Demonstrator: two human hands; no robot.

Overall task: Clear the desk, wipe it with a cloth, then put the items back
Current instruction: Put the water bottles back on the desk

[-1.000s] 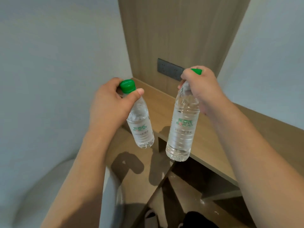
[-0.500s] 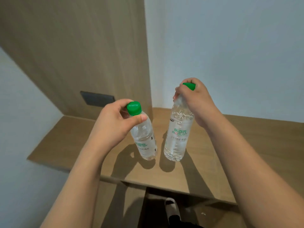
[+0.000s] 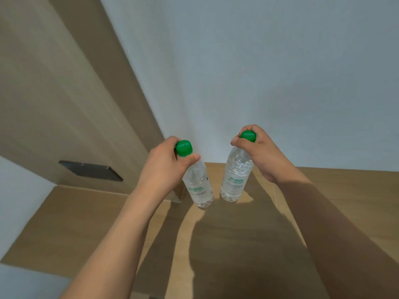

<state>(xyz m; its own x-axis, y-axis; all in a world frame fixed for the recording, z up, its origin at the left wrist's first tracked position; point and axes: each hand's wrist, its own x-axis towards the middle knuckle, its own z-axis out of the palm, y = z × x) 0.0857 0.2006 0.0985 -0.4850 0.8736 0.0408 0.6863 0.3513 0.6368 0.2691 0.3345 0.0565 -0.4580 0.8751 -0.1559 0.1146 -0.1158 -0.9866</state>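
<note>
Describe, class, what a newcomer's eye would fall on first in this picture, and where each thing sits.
Two clear water bottles with bright green caps stand out in the middle: the left bottle tilted, the right bottle nearly upright, both low over the wooden desk near the back corner. The left hand and right hand each grip one by the neck. A dark socket plate sits on the wood panel at left.

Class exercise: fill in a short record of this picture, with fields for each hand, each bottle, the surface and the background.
left hand: grips left bottle by its neck
right hand: grips right bottle at its cap
left bottle: clear, green cap, tilted
right bottle: clear, green cap, near upright
desk: wooden, bottles low over far corner; contact unclear
background: dark wall plate on wood panel
</note>
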